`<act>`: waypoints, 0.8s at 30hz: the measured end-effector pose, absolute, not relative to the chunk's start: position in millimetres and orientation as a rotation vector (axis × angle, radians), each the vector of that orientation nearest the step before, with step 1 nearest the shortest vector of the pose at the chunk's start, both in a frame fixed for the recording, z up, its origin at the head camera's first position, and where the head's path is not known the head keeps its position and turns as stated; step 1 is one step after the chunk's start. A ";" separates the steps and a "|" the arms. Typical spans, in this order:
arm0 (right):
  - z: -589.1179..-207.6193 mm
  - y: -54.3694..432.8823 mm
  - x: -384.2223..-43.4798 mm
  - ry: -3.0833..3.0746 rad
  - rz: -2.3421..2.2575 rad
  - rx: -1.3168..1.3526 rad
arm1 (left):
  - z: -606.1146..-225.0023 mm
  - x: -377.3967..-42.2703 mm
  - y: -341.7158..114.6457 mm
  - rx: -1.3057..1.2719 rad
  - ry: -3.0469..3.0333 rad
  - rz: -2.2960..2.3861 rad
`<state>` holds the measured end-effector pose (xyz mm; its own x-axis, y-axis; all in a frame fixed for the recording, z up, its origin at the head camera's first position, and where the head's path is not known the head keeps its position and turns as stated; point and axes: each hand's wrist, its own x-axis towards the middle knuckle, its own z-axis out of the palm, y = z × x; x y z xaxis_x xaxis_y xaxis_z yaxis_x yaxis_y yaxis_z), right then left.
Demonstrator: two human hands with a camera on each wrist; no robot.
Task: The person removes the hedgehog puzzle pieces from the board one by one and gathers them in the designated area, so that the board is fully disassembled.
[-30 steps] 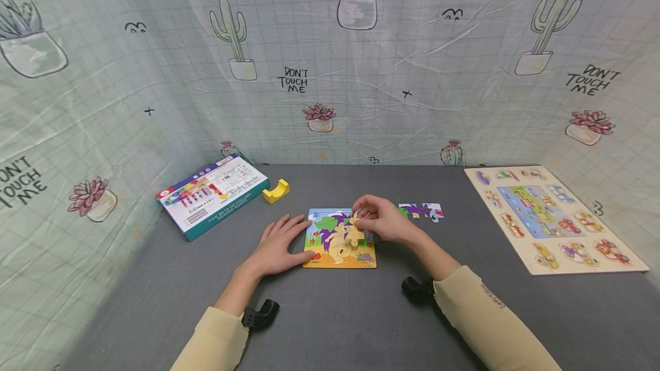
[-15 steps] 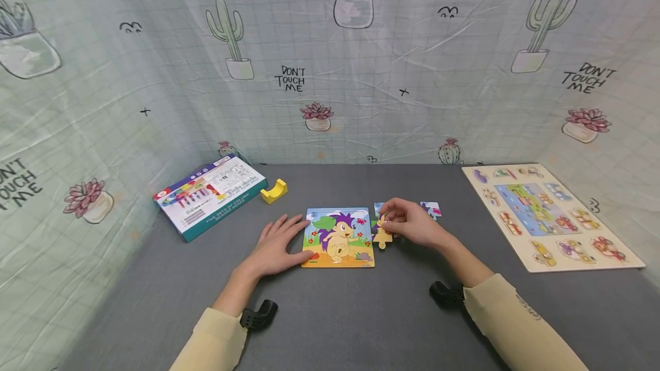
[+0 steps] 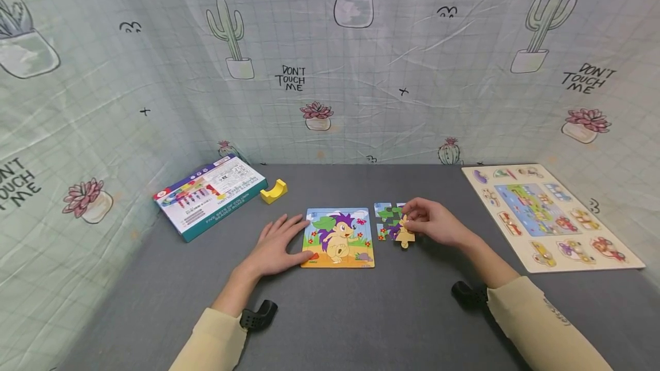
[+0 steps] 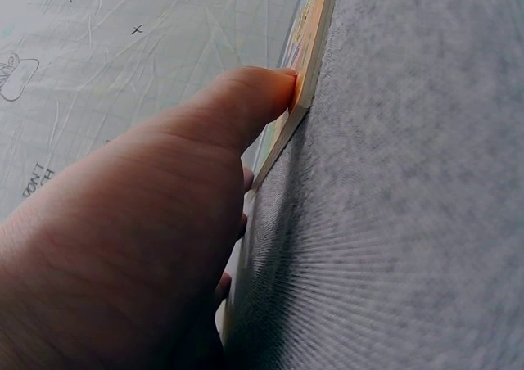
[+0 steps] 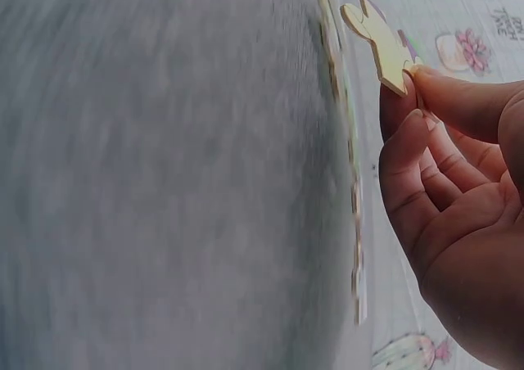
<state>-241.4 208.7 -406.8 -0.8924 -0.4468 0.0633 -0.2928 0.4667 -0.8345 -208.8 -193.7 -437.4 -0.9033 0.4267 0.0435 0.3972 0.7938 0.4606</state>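
A square hedgehog picture board [image 3: 337, 257] lies flat on the grey table. My left hand [image 3: 277, 249] rests beside it, fingers spread, thumb on its lower left corner; the left wrist view shows that thumb pressing the board's edge [image 4: 301, 92]. Between thumb and fingers, my right hand [image 3: 437, 223] pinches a yellow and purple jigsaw piece [image 3: 405, 236]. The right wrist view has this piece [image 5: 385, 49] tilted and raised off the table. Behind and left of it, several loose jigsaw pieces [image 3: 382, 210] are laid close together; some are partly hidden by the held piece and fingers.
A flat cardboard box [image 3: 212, 198] lies at the back left, with a yellow curved block [image 3: 275, 191] beside it. On the right is a large wooden picture puzzle board [image 3: 515, 245]. A cactus-print cloth [image 3: 371, 102] hangs behind the table.
My right hand has carried the jigsaw piece rightward, from over the hedgehog board to over the loose pieces. The left hand has stayed in place on the board's corner.
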 end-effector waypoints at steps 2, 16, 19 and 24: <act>-407.8 214.0 -242.3 2.551 -1.394 -0.648 | -437.5 -208.8 -193.6 0.671 2.917 0.722; -412.2 229.5 -246.5 2.548 -1.338 -0.616 | -438.0 -207.4 -193.9 0.668 2.917 0.731; -412.0 228.9 -246.8 2.609 -1.275 -0.619 | -437.8 -207.5 -193.6 0.668 2.917 0.730; -411.8 226.4 -246.2 2.728 -1.167 -0.637 | -437.6 -208.1 -193.4 0.667 2.920 0.721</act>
<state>-246.2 226.4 -411.8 -0.9065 -0.4172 0.0654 -0.3355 0.6174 -0.7116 -208.1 -193.4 -437.6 -0.9045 0.4243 0.0436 0.3959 0.7969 0.4562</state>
